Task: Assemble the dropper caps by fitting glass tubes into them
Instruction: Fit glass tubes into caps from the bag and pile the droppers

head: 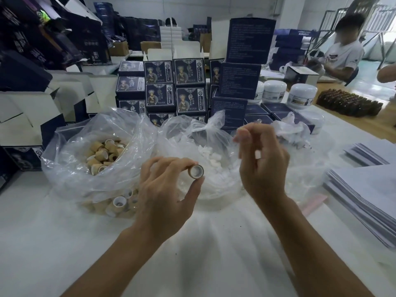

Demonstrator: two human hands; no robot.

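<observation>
Cap (196, 171) pinched by left hand (165, 189); right hand's (262, 161) white piece (258, 154) indistinct.

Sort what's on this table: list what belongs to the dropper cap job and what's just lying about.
For the job:
- cap, pinched by left hand
- small white piece, held in right hand
- bag of caps
- bag of white pieces

Lying about:
- stacked dark boxes
- white jars
- paper stack
- brown bottles
</observation>
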